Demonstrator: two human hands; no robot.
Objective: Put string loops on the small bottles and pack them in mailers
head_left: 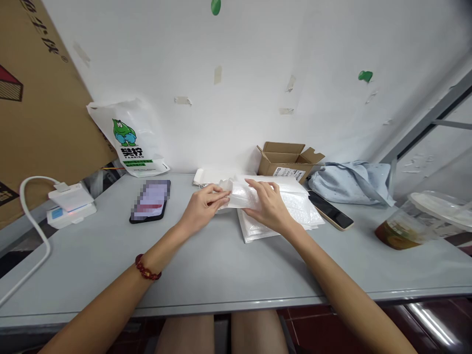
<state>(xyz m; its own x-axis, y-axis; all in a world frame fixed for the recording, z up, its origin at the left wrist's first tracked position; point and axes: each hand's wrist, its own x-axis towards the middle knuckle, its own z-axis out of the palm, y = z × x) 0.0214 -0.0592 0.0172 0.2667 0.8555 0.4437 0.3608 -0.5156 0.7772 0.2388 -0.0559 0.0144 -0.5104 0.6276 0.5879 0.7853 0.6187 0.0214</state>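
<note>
Between my hands is a white, shiny bubble mailer (241, 194), held just above the table. My left hand (204, 204), with a dark red bead bracelet at the wrist, pinches its left end between thumb and fingers. From the right, my right hand (271, 206) grips the mailer with fingers over the top and thumb below. More white bubble mailers (300, 211) lie in a loose stack beneath and beside the right hand. Whatever may be inside the held mailer is hidden.
An open cardboard box (282, 160) and a light blue cloth bag (352, 182) stand behind. One phone (332, 211) lies right of the mailers, another phone (150, 201) left. A drink cup (409, 221) is far right; a white charger (72, 204) with cable sits left.
</note>
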